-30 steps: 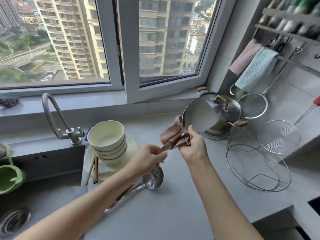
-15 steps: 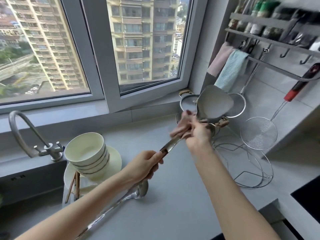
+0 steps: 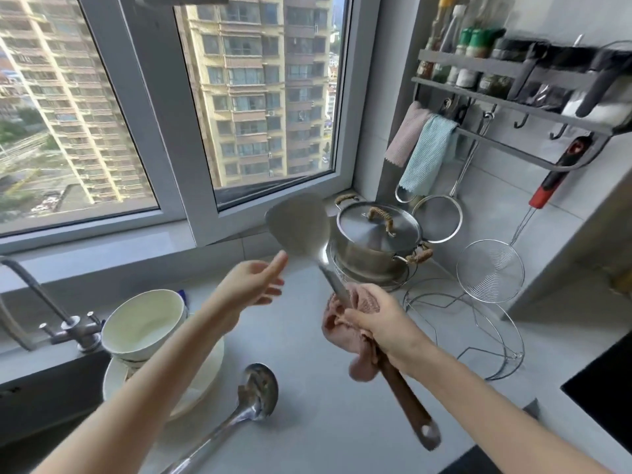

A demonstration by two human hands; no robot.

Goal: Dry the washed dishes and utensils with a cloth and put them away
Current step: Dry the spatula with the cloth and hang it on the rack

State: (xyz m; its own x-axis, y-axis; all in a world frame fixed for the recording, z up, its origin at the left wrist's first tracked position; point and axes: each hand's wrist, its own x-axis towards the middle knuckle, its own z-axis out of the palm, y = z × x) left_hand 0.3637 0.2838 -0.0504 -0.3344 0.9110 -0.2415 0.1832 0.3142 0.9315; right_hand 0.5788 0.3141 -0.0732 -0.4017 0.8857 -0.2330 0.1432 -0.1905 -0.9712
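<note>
Steel spatula point(image 3: 329, 273), right grip point(image 3: 383, 323) clenched — blade point(image 3: 295, 224) up

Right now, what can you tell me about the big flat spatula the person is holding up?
The spatula has a wide, flat, metal blade, a thin metal neck and a brown, wood-looking handle with a hole at its end. It is held in the air, tilted, blade up toward the window. The right hand grips it with a pink cloth. The left hand is open beside the blade.
</note>
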